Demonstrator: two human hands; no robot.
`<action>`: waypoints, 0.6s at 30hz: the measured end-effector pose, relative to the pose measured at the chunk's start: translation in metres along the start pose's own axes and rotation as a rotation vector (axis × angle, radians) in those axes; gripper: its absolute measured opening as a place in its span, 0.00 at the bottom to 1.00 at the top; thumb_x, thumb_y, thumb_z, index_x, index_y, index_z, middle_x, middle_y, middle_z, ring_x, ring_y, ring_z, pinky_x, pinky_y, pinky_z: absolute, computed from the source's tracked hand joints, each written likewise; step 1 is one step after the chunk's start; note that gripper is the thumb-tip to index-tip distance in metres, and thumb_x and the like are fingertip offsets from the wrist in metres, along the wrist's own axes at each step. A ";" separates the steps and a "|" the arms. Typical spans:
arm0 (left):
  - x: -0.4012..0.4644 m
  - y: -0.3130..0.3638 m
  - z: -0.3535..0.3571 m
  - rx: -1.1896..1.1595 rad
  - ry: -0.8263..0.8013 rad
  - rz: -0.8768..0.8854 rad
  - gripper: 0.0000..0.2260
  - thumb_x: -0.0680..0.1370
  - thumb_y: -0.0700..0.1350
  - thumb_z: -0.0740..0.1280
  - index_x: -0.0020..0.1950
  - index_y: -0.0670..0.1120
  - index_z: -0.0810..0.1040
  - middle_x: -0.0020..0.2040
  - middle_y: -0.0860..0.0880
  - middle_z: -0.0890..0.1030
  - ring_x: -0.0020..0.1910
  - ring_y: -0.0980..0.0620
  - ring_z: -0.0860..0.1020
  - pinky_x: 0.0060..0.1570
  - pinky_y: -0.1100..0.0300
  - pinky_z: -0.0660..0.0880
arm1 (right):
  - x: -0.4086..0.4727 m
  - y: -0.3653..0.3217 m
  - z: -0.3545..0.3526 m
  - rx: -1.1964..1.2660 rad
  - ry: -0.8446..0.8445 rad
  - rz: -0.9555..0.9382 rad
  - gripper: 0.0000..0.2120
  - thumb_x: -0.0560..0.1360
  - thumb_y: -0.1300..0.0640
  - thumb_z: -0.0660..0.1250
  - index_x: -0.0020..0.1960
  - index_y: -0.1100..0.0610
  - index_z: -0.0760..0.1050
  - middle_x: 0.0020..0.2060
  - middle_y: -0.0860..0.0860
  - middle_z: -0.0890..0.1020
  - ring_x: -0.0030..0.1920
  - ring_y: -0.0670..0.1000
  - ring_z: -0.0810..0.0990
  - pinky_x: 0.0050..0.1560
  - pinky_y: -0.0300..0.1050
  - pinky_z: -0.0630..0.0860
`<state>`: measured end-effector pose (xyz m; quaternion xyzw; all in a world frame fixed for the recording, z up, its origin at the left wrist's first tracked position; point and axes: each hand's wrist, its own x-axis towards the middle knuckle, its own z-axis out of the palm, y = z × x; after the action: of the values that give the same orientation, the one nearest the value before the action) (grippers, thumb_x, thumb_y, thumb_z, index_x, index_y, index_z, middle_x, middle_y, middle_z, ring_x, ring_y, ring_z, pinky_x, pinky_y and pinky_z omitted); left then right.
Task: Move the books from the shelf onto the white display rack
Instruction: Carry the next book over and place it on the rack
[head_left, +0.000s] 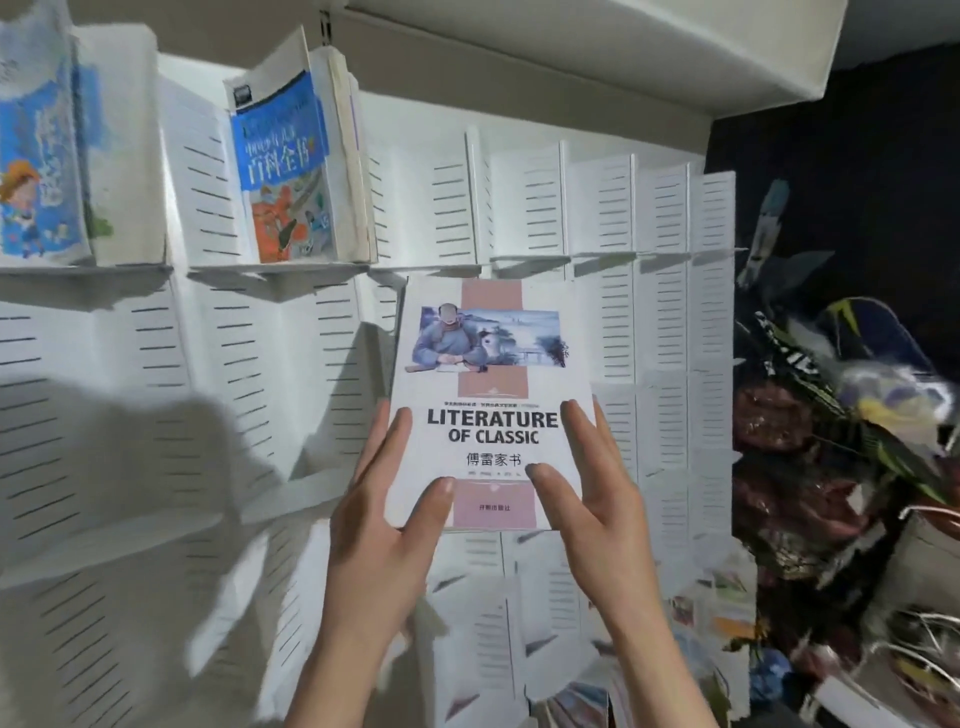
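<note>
The white display rack (519, 197) is filling the view, its slotted pockets to the right standing open. 2 blue books (283, 171) are sitting in upper-left pockets. The "Literature of Classic" book (488, 364) is standing upright mid-rack, the left hand (374, 525) and right hand (597, 499) gripping its lower edges

Dark floral fabric (852, 395) at right, perhaps curtain; blurred.

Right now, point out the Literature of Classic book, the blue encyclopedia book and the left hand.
Literature of Classic book (491, 395): head view, front cover.
Blue encyclopedia book (285, 171): head view, front cover.
Left hand (384, 525): head view, back of hand.
</note>
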<state>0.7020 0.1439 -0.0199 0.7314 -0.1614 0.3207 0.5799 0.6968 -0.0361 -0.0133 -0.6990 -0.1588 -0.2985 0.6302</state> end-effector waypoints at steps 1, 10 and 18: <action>0.012 -0.001 0.006 0.011 0.017 0.023 0.27 0.72 0.60 0.66 0.71 0.67 0.64 0.75 0.71 0.59 0.72 0.74 0.58 0.64 0.80 0.57 | 0.014 0.003 0.000 0.004 -0.005 -0.021 0.27 0.76 0.55 0.69 0.72 0.41 0.64 0.74 0.34 0.62 0.76 0.35 0.54 0.68 0.25 0.59; 0.129 -0.008 0.039 0.085 0.124 0.153 0.31 0.71 0.52 0.68 0.75 0.55 0.68 0.75 0.67 0.60 0.71 0.75 0.60 0.65 0.80 0.58 | 0.141 0.018 0.010 0.107 -0.009 -0.163 0.27 0.77 0.65 0.69 0.67 0.40 0.67 0.73 0.38 0.65 0.76 0.36 0.57 0.67 0.26 0.62; 0.212 -0.011 0.064 0.082 0.189 0.297 0.30 0.73 0.48 0.68 0.75 0.49 0.70 0.78 0.58 0.63 0.75 0.64 0.62 0.74 0.65 0.60 | 0.234 0.027 0.017 0.125 -0.009 -0.258 0.28 0.78 0.63 0.69 0.72 0.45 0.65 0.76 0.42 0.64 0.75 0.34 0.56 0.66 0.23 0.60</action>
<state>0.8839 0.1152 0.1036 0.6893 -0.1993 0.4763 0.5082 0.8968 -0.0602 0.1090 -0.6335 -0.2685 -0.3635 0.6280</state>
